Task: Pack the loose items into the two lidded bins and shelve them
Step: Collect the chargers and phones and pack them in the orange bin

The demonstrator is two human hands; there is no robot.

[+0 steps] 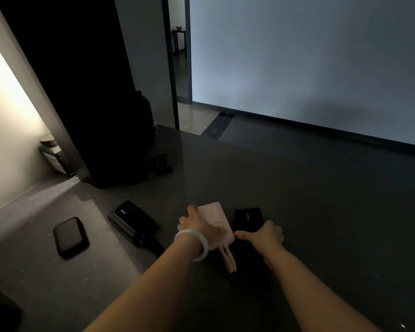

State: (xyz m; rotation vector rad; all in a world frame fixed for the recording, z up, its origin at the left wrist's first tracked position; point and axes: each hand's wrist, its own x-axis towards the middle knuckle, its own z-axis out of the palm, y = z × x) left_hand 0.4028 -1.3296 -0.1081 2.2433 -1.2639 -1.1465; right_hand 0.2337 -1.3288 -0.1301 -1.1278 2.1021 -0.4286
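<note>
It looks like a dim home interior: a dark polished counter (297, 200), plain walls (297, 56), and a doorway (181, 68) showing a small side table (179, 40).

A dark, glossy desk (309, 212) is seen across the lower part of the view. A tall black panel (82, 92) is set at its far left, and a dark rounded shape (145, 116), too dim to be identified, is made out against it. Behind, a pale wall (309, 56) is broken by a doorway (180, 68), through which a small table (179, 41) bearing a bowl (179, 27) is glimpsed. Stacked objects (54, 154) are lit at the left.
</note>
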